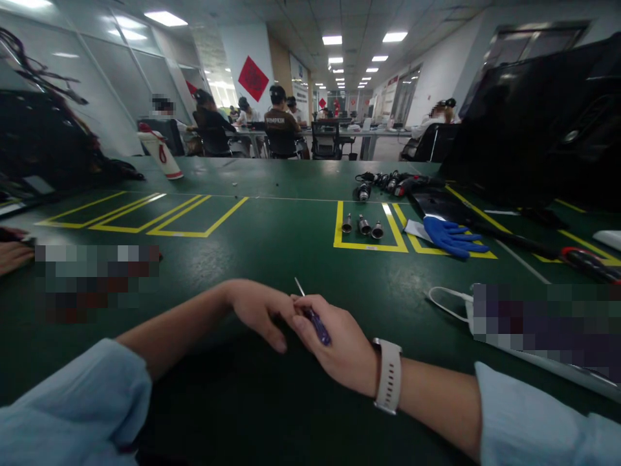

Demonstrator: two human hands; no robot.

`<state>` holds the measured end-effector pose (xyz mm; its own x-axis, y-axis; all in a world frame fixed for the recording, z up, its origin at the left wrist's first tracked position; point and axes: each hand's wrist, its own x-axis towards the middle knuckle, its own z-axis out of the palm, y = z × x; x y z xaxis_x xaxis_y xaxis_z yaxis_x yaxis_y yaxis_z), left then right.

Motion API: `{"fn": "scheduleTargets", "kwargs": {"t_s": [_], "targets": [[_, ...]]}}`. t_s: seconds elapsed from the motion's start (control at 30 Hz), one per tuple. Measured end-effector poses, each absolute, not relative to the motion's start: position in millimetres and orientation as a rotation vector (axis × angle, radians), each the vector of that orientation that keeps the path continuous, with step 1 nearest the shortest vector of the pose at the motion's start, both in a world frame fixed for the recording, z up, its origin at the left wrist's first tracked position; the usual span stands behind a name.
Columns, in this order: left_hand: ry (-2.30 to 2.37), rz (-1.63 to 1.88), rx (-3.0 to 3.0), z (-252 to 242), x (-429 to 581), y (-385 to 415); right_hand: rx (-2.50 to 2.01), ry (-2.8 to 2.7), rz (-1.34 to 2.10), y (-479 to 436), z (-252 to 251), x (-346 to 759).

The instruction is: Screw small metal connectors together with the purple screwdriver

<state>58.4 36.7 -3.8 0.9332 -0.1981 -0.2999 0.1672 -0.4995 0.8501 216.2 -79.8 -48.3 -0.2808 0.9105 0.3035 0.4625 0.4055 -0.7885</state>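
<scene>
The left hand point(255, 307) droops, thumb point(275, 340) pointing down, and meets the curled right hand point(342, 340); both forearms point(436, 391) angle inward.

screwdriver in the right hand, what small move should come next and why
I'd probably ease the left hand back from the screwdriver first: the right hand alone seems to have its purple handle, while the left fingers crowd in beside it and the thin metal shaft sticks out bare.

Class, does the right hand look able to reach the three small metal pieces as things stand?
Probably yes: nothing visible stands between the right hand and the metal pieces, though the screwdriver it holds might hamper grasping.
</scene>
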Motion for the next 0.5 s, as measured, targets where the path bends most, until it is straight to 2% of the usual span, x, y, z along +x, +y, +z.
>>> {"fn": "scheduleTargets", "kwargs": {"t_s": [0.1, 0.17, 0.2, 0.5], "targets": [[0.390, -0.318, 2.100, 9, 63, 92, -1.120, -1.705, 0.708, -84, -47, 220], [0.850, 0.094, 2.261, 10, 79, 120, -1.058, -1.636, 0.674, -88, -47, 220], [0.936, 0.214, 2.300, 7, 92, 131, -1.021, -1.625, 0.654, -90, -47, 220], [1.126, 0.416, 2.490, -41, 213, 151, -0.776, -1.760, 0.428, -99, -50, 223]]}}
